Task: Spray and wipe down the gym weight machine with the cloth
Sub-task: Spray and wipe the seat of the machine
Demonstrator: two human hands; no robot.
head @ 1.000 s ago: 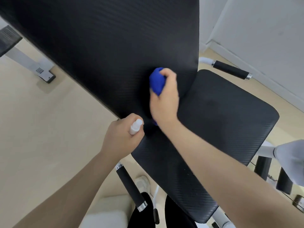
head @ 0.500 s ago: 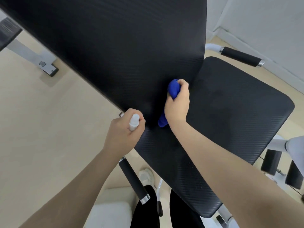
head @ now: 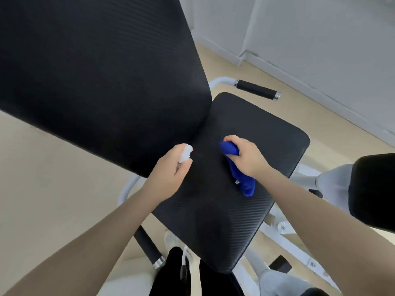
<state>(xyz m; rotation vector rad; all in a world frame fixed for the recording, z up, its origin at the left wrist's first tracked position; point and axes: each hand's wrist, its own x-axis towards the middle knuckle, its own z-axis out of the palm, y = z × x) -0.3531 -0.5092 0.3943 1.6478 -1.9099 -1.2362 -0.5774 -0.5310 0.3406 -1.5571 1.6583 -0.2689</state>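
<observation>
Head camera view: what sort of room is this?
Probably a gym or home workout room: a black padded seat with a tilted black backrest, white steel frame and black foam handle.

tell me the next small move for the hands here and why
Probably a press of the spray bottle: the left hand grips it with its nozzle over the seat pad, while the right hand holds the blue cloth bunched on that pad, ready to wipe.

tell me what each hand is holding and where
Left hand grips the white spray bottle around its body; right hand grips the blue cloth at its upper end.
</observation>
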